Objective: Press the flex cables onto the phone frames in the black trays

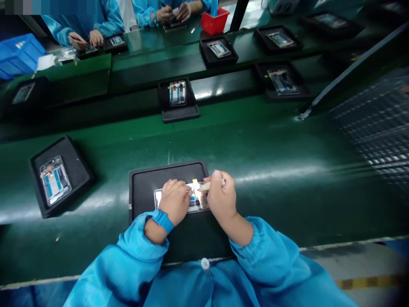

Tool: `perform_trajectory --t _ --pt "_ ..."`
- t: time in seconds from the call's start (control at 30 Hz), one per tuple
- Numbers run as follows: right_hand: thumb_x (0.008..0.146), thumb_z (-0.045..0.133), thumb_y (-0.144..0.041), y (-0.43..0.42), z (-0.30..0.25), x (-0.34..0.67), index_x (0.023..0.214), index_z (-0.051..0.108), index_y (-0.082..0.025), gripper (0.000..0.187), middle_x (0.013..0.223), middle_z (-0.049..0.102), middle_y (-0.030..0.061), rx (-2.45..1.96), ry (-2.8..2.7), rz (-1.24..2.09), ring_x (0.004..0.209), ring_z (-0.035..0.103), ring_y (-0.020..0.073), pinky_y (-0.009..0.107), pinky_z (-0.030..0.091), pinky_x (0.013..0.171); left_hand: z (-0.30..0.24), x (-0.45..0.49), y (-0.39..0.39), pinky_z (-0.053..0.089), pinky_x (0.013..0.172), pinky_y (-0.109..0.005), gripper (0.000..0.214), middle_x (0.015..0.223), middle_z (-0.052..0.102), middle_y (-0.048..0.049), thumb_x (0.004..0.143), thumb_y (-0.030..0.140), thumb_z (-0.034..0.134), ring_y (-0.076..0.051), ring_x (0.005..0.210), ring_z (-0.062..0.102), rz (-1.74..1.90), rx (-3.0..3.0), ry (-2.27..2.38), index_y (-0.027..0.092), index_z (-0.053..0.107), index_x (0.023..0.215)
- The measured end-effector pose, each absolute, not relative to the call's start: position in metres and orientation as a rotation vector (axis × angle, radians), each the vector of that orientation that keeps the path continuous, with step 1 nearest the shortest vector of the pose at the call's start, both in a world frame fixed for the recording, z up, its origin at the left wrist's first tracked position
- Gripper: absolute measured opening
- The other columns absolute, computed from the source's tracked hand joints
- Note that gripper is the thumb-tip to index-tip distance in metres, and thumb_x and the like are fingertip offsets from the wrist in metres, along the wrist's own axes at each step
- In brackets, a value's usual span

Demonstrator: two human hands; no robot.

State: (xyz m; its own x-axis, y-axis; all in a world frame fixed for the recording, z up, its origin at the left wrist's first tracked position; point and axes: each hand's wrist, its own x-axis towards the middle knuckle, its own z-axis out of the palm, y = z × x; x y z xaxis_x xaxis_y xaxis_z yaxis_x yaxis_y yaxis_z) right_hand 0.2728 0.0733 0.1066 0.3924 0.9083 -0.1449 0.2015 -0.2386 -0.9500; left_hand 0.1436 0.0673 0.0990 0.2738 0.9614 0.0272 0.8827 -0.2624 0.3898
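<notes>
A black tray (143, 183) lies on the green belt right in front of me, with an opened phone frame (196, 204) in it. My left hand (175, 201) rests curled on the phone frame, fingers pressed together over its left part. My right hand (221, 196) is closed round a pale thin tool (209, 185) whose tip points left at the frame's top edge. Both hands hide most of the phone. A blue wrist strap (162, 221) sits on my left wrist.
More black trays with phone frames lie on the belts: one at the left (59, 175), one ahead (178, 99), others further back (219, 49) and right (283, 81). Other people's hands (174, 13) work across the line. A red bin (214, 21) and a blue crate (19, 53) stand behind.
</notes>
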Motion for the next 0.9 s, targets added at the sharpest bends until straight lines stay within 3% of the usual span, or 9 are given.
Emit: perform_trajectory --t 0.27,0.5,0.63,0.77,0.9 --pt "0.082 0.036 -0.044 0.074 0.108 0.273 0.076 0.053 -0.018 0.031 0.068 0.064 0.0037 -1.731 -1.076 0.827 0.062 0.059 0.0159 0.028 0.044 0.059 0.104 0.151 0.073 0.035 0.086 -0.036 0.009 0.084 0.061 -0.0017 0.074 0.020 0.054 -0.019 0.089 0.049 0.286 2.116 1.760 0.021 0.062 0.078" --pt "0.081 0.038 -0.047 0.074 0.103 0.272 0.076 0.051 -0.019 0.032 0.069 0.064 0.0031 -1.726 -1.049 0.861 0.060 0.059 0.0157 0.028 0.044 0.057 0.101 0.155 0.072 0.032 0.088 -0.035 0.015 0.084 0.061 -0.0010 0.077 0.021 0.048 -0.019 0.089 0.048 0.326 2.099 1.761 0.021 0.063 0.078" --pt "0.079 0.040 -0.050 0.074 0.103 0.275 0.082 0.047 -0.018 0.033 0.065 0.062 0.0004 -1.702 -0.900 0.925 0.046 0.056 0.0119 0.025 0.044 0.049 0.106 0.139 0.068 0.030 0.092 -0.033 0.021 0.096 0.062 -0.0009 0.081 0.025 0.043 -0.018 0.095 0.048 0.354 2.014 1.805 0.023 0.062 0.092" --pt "0.077 0.043 -0.049 0.079 0.106 0.279 0.081 0.043 -0.019 0.031 0.059 0.058 -0.0037 -1.668 -0.788 1.014 0.039 0.054 0.0109 0.022 0.042 0.040 0.111 0.110 0.063 0.030 0.093 -0.037 0.038 0.108 0.057 -0.0095 0.080 0.035 0.045 -0.025 0.107 0.044 0.312 1.694 2.235 0.016 0.052 0.113" --pt "0.073 0.049 -0.043 0.086 0.106 0.285 0.082 0.038 -0.021 0.026 0.060 0.057 -0.0055 -1.659 -0.585 1.107 0.040 0.054 0.0109 0.021 0.043 0.038 0.118 0.090 0.062 0.035 0.089 -0.033 0.056 0.112 0.055 -0.0148 0.077 0.040 0.050 -0.026 0.106 0.048 0.316 1.428 2.278 0.010 0.040 0.124"
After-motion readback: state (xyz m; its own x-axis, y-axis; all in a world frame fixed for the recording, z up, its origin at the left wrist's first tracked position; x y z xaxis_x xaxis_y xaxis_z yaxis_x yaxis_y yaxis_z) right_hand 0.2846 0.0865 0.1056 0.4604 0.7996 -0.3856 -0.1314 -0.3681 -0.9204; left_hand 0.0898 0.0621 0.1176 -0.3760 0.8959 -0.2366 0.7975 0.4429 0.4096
